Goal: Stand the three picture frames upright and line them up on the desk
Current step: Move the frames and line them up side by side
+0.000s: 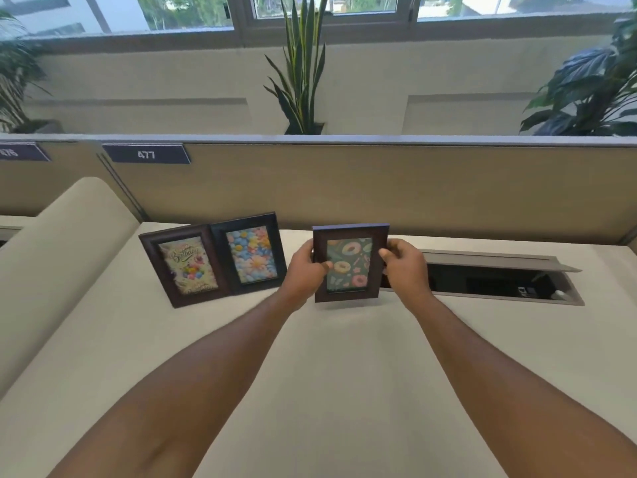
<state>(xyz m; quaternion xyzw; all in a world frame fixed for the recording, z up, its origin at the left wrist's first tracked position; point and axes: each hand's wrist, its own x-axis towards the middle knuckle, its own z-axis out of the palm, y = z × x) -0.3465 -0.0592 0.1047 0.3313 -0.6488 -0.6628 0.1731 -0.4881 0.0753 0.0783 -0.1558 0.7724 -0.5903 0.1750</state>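
I see two bare forearms entering from the lower edge of the head view, one from the lower left and one from the lower right. No sleeve covers either forearm over its visible length; the upper arms lie outside the view, so I cannot tell what is worn there. No watch, strap or bracelet sits at either wrist. The left hand [305, 272] is ungloved, with the thumb and the back of the hand showing. The right hand [405, 267] is likewise ungloved; its knuckles and thumb show. I can make out no ring on any visible finger. Fingernail detail is too small and blurred to tell.
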